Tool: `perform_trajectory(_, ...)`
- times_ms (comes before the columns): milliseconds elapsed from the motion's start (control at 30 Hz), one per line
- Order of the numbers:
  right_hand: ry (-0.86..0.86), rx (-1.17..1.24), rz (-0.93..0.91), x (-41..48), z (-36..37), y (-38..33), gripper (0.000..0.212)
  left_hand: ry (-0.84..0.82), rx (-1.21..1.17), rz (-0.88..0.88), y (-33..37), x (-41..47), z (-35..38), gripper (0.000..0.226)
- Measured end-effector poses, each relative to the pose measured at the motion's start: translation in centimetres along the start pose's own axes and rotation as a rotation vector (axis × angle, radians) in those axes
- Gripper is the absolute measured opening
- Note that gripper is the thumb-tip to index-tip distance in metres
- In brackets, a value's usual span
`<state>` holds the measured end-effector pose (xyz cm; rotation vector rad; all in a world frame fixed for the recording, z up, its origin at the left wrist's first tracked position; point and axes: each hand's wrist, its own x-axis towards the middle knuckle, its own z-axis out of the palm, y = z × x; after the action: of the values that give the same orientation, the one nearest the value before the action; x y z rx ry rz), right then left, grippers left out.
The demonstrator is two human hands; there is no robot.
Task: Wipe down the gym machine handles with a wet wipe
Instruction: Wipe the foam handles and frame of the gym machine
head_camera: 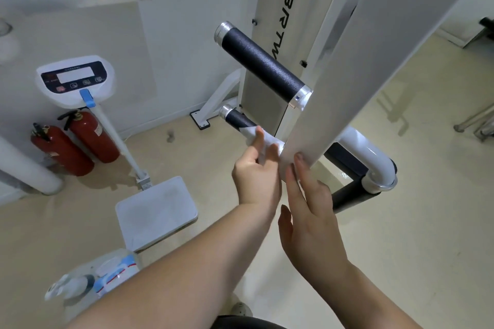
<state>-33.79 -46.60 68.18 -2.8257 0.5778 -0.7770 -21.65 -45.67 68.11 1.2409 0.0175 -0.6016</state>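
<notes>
Now wiping the lower handle [235,118].
My left hand [255,176] clamps the wipe [267,141] round it; my right hand [310,211] lies flat, fingers straight and loosely apart, against the post [347,61].

even indoor light, soft shadows on floor [401,195], wide-angle bending at edges, blurred wipes pack [117,272] bottom left

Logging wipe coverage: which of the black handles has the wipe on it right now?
The lower left handle, under the longer upper handle: the left hand presses the wet wipe around it.
</notes>
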Motion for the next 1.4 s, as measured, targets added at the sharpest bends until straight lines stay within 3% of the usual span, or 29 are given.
perform_trajectory(100, -0.01, -0.006, -0.013, 0.0, -0.2, 0.0, 0.093, 0.064, 0.039, 0.065, 0.8, 1.6, -0.5, 0.021)
perform_trajectory(233, -0.005, -0.016, -0.029, -0.2, 0.1, -0.1, 0.089, 0.248, 0.041, 0.104, 3.5, 4.4, -0.8, 0.026)
perform_trajectory(500, -0.027, -0.043, 0.016, -0.2, 0.3, -0.5, 0.092, -0.09, 0.174, 0.05, 1.6, 0.5, -0.6, 0.022)
perform_trajectory(633, -0.038, -0.058, 0.017, -0.5, 0.3, -0.9, 0.089, 0.036, 0.158, 0.097, 3.6, 2.6, -1.5, 0.011)
perform_trajectory(733, -0.032, -0.063, 0.021, -0.6, 0.4, -1.3, 0.085, 0.133, 0.2, 0.159, 4.5, 4.5, -2.1, 0.025)
perform_trajectory(900, -0.035, -0.075, 0.078, -0.4, 0.6, -1.5, 0.085, -0.114, 0.131, -0.002, 2.5, 0.8, -0.7, 0.02)
perform_trajectory(1000, -0.047, -0.066, 0.112, -0.1, 0.2, -1.5, 0.086, -0.23, 0.217, -0.019, 1.8, 0.0, -1.1, 0.019)
perform_trajectory(1067, -0.064, -0.087, 0.096, 0.0, 0.2, -1.6, 0.085, -0.231, 0.247, 0.01, 2.4, 0.9, -1.7, 0.016)
perform_trajectory(1167, -0.064, -0.119, 0.09, 0.0, 0.2, -1.9, 0.08, -0.06, 0.157, 0.067, 4.5, 3.7, -2.7, 0.011)
perform_trajectory(1267, -0.054, -0.143, 0.119, -0.1, 0.6, -2.6, 0.076, 0.027, 0.197, 0.126, 5.4, 5.6, -3.5, 0.02)
perform_trajectory(1400, -0.076, -0.178, 0.212, 0.3, 1.4, -3.7, 0.079, -0.185, 0.353, 0.072, 4.1, 3.1, -3.0, 0.02)
